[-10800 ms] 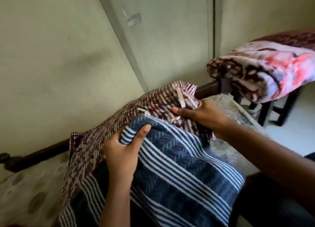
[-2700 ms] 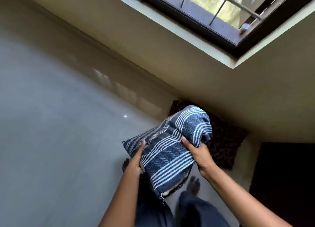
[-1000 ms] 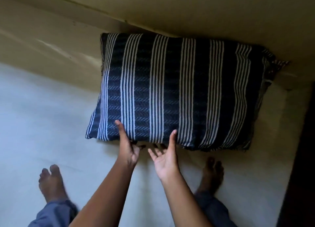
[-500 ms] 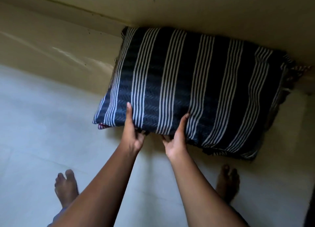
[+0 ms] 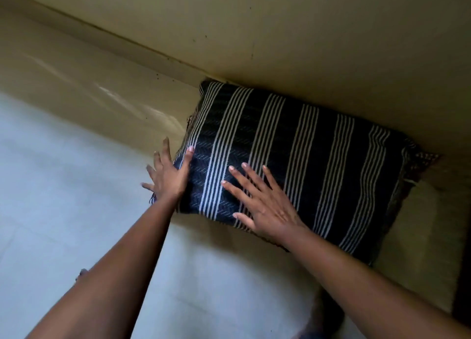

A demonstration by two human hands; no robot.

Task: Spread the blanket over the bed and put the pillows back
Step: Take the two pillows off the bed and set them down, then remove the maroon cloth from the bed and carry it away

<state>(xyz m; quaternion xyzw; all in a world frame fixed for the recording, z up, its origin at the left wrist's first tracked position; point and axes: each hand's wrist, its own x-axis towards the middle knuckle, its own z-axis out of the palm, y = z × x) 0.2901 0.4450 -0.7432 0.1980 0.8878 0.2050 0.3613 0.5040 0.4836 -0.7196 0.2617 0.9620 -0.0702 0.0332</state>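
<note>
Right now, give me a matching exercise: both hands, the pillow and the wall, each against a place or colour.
1 left hand
2 right hand
3 striped pillow
4 wall

A dark blue with white stripes
B fingers spread flat on the pillow's face
C at the pillow's left edge
D beige

Pairs: 1-C, 2-B, 3-A, 4-D

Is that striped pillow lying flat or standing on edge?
Flat: the pillow shows its broad striped face, right hand spread on top.
</note>
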